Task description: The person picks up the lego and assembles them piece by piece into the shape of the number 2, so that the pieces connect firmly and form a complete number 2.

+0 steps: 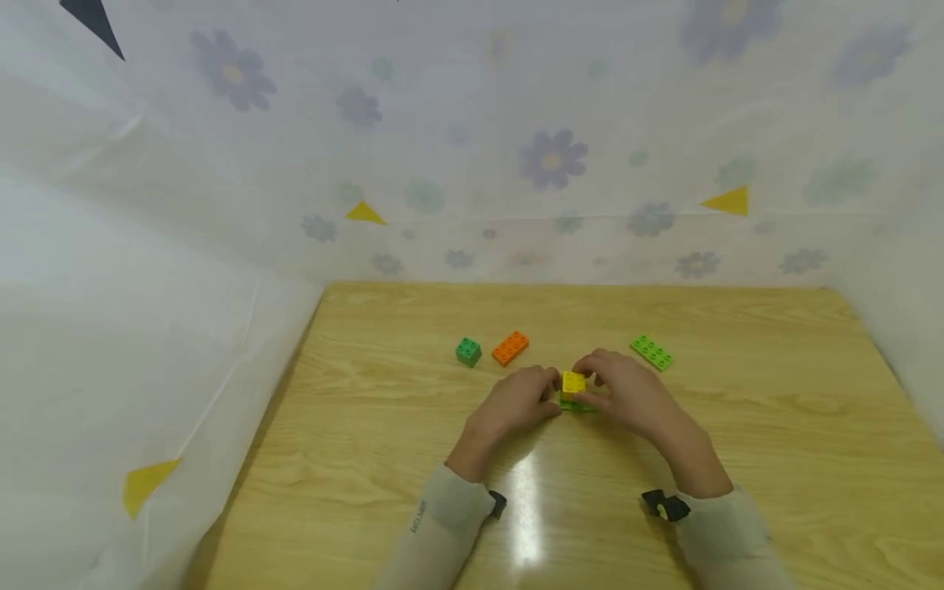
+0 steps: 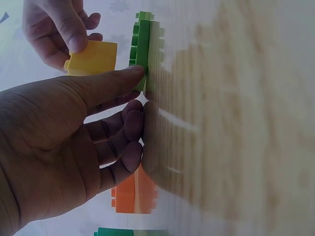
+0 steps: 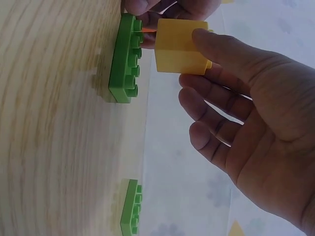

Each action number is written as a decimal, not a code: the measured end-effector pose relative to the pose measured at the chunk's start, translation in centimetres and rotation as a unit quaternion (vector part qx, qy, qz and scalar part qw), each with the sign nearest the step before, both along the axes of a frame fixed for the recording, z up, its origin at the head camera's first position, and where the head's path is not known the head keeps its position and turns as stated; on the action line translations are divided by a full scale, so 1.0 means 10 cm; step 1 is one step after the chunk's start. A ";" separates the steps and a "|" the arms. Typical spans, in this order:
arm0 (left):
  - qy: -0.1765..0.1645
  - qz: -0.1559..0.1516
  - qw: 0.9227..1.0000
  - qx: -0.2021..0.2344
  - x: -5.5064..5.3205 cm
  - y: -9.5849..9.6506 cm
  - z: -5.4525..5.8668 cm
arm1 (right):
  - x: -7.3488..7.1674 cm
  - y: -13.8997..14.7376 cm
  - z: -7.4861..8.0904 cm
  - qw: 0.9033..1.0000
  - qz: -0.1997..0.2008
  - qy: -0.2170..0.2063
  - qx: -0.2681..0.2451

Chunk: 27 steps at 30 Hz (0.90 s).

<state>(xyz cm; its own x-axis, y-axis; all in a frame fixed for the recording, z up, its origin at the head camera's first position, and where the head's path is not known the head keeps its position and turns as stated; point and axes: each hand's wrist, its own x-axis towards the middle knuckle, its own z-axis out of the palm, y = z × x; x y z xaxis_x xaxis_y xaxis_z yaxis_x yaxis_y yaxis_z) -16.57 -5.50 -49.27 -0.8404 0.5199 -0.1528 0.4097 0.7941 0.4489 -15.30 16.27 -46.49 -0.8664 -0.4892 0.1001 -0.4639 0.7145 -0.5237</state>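
Observation:
A yellow building block (image 3: 179, 46) is pinched between the thumb and fingers of my right hand (image 1: 630, 392). It hovers a short gap above the studs of a flat green building block (image 3: 123, 61), which lies on the table. My left hand (image 1: 516, 401) grips one end of that green block with thumb and fingers, its knuckles near the tabletop. In the left wrist view the yellow block (image 2: 93, 58) shows beyond my left thumb, partly covered by it. From the head view the yellow block (image 1: 573, 384) hides much of the green one.
Behind my left hand lie a dark green block (image 1: 468, 351) and an orange block (image 1: 510, 348). Another light green flat block (image 1: 651, 352) lies beyond my right hand. A pale flowered sheet (image 1: 472, 164) hangs at the wooden table's (image 1: 354, 459) back and sides.

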 end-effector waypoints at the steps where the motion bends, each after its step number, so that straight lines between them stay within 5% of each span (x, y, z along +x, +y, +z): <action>1: 0.001 -0.001 1.000 0.001 0.00 0.00 0.00 | 0.00 0.00 -0.01 1.000 0.000 0.001 0.002; 27: 0.002 0.000 1.000 0.001 0.00 -0.02 -0.05 | 0.00 -0.06 -0.05 1.000 0.008 -0.008 0.012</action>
<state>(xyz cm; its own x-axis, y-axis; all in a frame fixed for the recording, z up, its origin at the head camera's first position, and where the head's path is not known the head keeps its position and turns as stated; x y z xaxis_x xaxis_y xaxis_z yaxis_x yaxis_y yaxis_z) -16.59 -5.69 -49.72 -0.8411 0.5202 -0.1484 0.4116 0.7934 0.4485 -15.27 15.70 -47.03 -0.8597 -0.5053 0.0746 -0.4672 0.7189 -0.5146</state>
